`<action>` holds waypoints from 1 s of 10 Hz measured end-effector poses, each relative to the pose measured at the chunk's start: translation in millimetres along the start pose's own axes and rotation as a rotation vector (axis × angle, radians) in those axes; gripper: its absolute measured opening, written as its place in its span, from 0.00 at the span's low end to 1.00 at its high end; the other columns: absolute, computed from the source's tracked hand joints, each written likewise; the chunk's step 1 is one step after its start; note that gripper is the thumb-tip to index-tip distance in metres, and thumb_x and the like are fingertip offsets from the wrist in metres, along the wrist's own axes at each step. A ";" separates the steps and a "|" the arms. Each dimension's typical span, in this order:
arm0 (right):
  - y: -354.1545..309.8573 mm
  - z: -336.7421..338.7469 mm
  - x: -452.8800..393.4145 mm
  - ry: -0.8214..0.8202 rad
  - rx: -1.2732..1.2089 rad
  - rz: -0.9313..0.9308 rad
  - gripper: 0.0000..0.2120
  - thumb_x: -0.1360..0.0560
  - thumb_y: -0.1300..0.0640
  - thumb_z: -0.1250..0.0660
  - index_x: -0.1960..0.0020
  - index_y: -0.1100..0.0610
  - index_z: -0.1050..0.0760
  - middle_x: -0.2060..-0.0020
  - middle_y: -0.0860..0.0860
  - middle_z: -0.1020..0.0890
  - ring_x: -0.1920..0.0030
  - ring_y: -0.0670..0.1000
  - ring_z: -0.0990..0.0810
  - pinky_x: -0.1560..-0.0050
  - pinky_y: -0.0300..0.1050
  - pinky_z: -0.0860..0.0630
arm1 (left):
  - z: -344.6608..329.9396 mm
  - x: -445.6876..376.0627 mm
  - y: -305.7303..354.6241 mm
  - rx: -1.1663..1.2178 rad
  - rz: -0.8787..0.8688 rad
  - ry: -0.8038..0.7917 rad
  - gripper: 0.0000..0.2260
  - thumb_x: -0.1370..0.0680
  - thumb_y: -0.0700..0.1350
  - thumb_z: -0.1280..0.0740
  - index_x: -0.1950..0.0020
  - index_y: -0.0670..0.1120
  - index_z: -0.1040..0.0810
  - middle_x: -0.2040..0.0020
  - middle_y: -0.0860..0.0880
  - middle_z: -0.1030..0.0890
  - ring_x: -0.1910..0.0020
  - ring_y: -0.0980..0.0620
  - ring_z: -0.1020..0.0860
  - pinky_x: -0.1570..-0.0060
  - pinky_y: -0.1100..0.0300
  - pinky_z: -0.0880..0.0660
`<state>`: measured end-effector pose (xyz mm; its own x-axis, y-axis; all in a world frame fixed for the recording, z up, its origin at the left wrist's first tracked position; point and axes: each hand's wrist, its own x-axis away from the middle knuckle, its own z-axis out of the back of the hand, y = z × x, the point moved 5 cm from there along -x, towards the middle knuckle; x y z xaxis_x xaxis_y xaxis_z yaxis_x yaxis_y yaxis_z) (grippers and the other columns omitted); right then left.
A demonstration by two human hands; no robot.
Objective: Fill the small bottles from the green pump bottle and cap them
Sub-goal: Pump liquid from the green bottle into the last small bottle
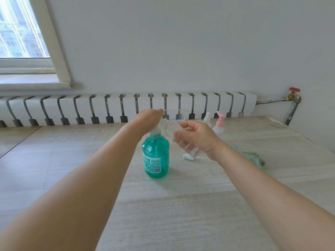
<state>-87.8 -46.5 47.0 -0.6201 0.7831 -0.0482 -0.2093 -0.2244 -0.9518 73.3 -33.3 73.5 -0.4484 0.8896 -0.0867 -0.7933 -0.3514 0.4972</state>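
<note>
- The translucent green plastic pump bottle (155, 156) stands upright near the middle of the pale wood-grain worktop (181, 205).
- The left hand (145, 120) lies flat on the pump head, fingers straight, pressing from 12 o'clock above the bottle.
- The right hand (197, 138) grips a small clear plastic bottle (174, 131), tilted, its mouth at the pump spout, at 2 o'clock from the green bottle.
- A small white cap (187, 157) lies on the worktop at 6 o'clock below the right hand.
</note>
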 end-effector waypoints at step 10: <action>15.7 -3.0 0.2 -0.051 -0.067 -0.046 0.15 0.28 0.52 0.29 0.43 0.55 0.23 0.53 0.54 0.16 0.58 0.52 0.17 0.56 0.45 0.21 | -1.9 2.0 -0.7 -0.160 -0.019 -0.078 0.19 0.19 0.49 0.47 0.35 0.40 0.29 0.36 0.41 0.27 0.37 0.42 0.28 0.37 0.49 0.32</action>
<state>-89.0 -48.0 31.2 -0.6490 0.7607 0.0095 -0.1885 -0.1487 -0.9708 72.1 -31.8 71.4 -0.4045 0.9142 -0.0246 -0.8594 -0.3707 0.3521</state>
